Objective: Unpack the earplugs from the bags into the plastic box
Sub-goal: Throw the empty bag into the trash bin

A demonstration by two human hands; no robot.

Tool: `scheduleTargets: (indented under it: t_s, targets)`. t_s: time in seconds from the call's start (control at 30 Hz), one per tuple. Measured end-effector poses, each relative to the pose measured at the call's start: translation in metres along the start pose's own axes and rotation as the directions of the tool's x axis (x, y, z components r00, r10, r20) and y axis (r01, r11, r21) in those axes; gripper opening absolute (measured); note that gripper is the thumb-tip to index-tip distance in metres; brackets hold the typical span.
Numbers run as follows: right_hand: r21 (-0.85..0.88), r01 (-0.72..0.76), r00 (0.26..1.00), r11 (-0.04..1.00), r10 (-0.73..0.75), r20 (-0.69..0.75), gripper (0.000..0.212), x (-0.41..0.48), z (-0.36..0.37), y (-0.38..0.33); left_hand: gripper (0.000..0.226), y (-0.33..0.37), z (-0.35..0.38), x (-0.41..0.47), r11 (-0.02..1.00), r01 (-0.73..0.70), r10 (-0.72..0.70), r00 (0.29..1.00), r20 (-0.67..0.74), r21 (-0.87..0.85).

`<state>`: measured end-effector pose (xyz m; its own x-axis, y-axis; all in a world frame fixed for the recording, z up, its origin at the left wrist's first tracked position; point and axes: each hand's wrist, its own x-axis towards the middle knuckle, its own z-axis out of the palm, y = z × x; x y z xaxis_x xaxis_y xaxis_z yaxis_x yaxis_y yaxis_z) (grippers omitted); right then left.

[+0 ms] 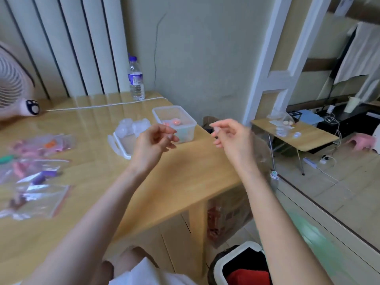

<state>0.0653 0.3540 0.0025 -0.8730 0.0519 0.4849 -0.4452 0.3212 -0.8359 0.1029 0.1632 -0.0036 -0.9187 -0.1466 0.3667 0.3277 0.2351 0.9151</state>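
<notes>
The clear plastic box stands near the table's right edge with a few orange-pink earplugs inside. My left hand hovers just in front of the box, fingers loosely curled, and nothing shows in them. My right hand is raised past the table's edge. Its thumb and forefinger pinch a thin clear bag that hangs down blurred. Several zip bags holding coloured earplugs lie at the table's left.
The box's white lid lies left of the box with crumpled clear bags on it. A water bottle, a fan and a white cable stand behind. A bin sits below the right arm.
</notes>
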Motion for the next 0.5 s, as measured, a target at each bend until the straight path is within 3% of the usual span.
scheduleTargets:
  t_s: [0.3,0.5]
  targets:
    - [-0.055,0.12,0.953,0.991,-0.099,0.286,0.017,0.014,0.146,-0.022,0.016,-0.031,-0.095,0.014,0.984,0.096,-0.062,0.976,-0.209,0.153]
    - [-0.263,0.196,0.909,0.945,-0.073,0.411,0.02,0.028,0.212,-0.032,0.014,-0.046,-0.148,0.019,0.947,0.141,-0.057,0.958,-0.281,0.288]
